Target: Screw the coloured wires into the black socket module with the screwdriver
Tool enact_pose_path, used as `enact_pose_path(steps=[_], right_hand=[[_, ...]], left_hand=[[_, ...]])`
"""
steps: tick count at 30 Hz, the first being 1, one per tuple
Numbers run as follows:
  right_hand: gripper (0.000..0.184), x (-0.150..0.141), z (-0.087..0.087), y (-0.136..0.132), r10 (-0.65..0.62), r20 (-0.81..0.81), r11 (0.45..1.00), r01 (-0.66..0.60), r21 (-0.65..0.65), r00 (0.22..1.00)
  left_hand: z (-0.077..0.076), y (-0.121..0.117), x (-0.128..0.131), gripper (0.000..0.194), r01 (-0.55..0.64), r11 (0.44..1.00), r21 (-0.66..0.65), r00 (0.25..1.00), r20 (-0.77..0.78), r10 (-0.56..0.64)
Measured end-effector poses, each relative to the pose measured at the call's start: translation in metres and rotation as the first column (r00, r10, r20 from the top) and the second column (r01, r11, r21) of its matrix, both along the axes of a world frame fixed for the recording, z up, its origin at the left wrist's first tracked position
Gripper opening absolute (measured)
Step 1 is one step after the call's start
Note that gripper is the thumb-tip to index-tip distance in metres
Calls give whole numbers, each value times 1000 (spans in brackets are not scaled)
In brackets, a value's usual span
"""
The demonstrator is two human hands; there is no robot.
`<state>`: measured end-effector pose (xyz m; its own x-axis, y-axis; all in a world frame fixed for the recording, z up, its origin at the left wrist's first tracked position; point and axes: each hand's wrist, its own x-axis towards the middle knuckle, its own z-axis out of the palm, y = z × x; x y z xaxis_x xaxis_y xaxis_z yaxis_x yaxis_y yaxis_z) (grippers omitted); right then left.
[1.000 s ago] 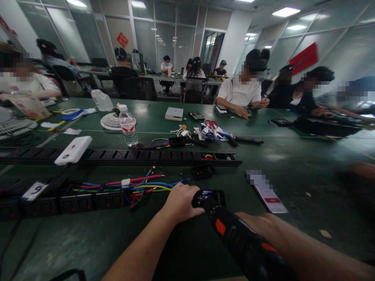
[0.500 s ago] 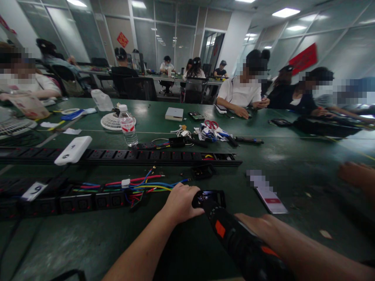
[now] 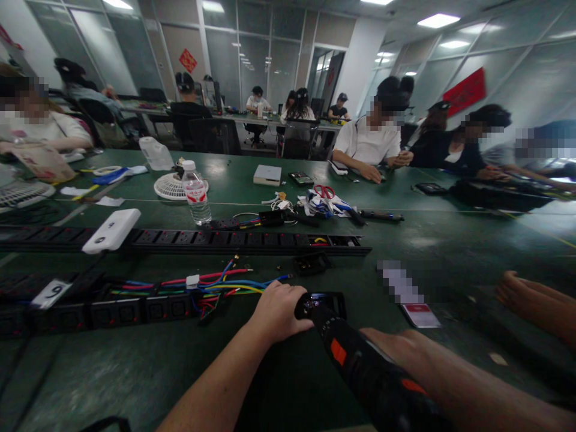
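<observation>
My left hand (image 3: 279, 312) grips a small black rectangular part (image 3: 338, 305) by its left end, thumb and fingers closed around it. A black cordless screwdriver (image 3: 360, 366) with orange patches points away from me, its tip down at that part. My right hand (image 3: 391, 343) is wrapped around the tool from the right; most of its fingers are hidden behind the body. Just left of my left hand, loose coloured wires (image 3: 238, 284) stick out of an opened black power strip (image 3: 121, 313). A black open end housing (image 3: 310, 263) lies beyond my left hand.
A second black power strip (image 3: 220, 240) lies across the green table, with a white box (image 3: 112, 231) on it and a water bottle (image 3: 197, 195) behind. Red scissors (image 3: 324, 192) rest on scraps. A phone (image 3: 420, 315) lies right; another person's hand (image 3: 526, 300) is beyond it.
The other person's hand at the right has come further left into view, toward the phone. My hands, the screwdriver and the black part stay in nearly the same place.
</observation>
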<state>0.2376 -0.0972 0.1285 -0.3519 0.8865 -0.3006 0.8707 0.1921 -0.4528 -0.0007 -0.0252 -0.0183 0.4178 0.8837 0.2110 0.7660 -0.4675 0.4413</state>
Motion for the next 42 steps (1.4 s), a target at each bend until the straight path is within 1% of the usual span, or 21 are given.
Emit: enact_pose_path(steps=[3, 7, 11, 15, 17, 20, 22, 24, 25, 27, 29, 31, 34, 35, 36, 37, 39, 42], right_hand=[[25, -7, 17, 3, 76, -51, 991, -81, -105, 996], [21, -21, 32, 4, 99, -84, 986, -109, -128, 992], [17, -27, 39, -1, 49, -115, 983, -68, -170, 992], [18, -31, 46, -4, 15, -148, 980, -44, -195, 989], [17, -35, 52, -2, 37, -117, 982, -58, -181, 992], [14, -44, 61, 2, 88, -23, 980, -91, -177, 996], [15, -46, 61, 1, 100, 9, 978, -96, -187, 995], [17, -38, 50, -3, 98, -10, 978, -98, -186, 995], [16, -29, 40, -6, 90, -42, 981, -96, -171, 995], [14, 3, 15, -7, 65, -152, 991, -82, -107, 986], [11, 50, -10, 2, 39, -346, 996, -9, 87, 937], [14, 105, -26, 23, 45, -387, 991, 7, 132, 921], [23, 182, -32, 63, 36, -433, 979, 56, 198, 901], [27, 202, -33, 74, 36, -448, 973, 72, 220, 893], [27, 219, -34, 82, 30, -460, 966, 93, 241, 887], [26, 232, -37, 88, 24, -470, 961, 110, 255, 882], [22, 250, -44, 93, 10, -484, 950, 142, 277, 875], [16, 262, -56, 91, -16, -500, 937, 188, 295, 866]], left_hand=[[0, 0, 0, 35, -2, 1000, -3, 1000, -2, 2], [-1, -1, 0, 39, -2, 1000, -10, 1000, 7, 2], [-3, -1, 0, 40, -5, 1000, -8, 1000, 17, 5], [-3, -1, 1, 38, -8, 1000, -8, 1000, 22, 8], [-2, -1, 2, 37, -10, 1000, -3, 1000, 20, 10], [-2, -1, 2, 37, -11, 1000, 3, 1000, 17, 11], [-2, 0, 2, 37, -11, 1000, -1, 1000, 19, 11], [-2, 0, 2, 37, -5, 1000, -11, 1000, 27, 6], [-3, 0, 2, 36, -1, 1000, -16, 1000, 31, 1], [-3, -1, 2, 35, 3, 1000, -25, 999, 33, -2], [-4, -1, 2, 35, -2, 1000, -29, 1000, 25, 3], [-5, -1, 2, 35, -9, 1000, -29, 1000, 14, 9], [-5, -1, 3, 31, -5, 1000, -25, 1000, 11, 6], [-4, -1, 3, 29, -4, 1000, -23, 1000, 14, 5], [-4, -1, 3, 28, -4, 1000, -22, 1000, 17, 4], [-3, 0, 3, 27, -2, 1000, -24, 1000, 18, 2], [-2, 0, 4, 27, -2, 1000, -28, 1000, 18, 3], [-1, 0, 4, 28, -3, 999, -34, 1000, 18, 4]])
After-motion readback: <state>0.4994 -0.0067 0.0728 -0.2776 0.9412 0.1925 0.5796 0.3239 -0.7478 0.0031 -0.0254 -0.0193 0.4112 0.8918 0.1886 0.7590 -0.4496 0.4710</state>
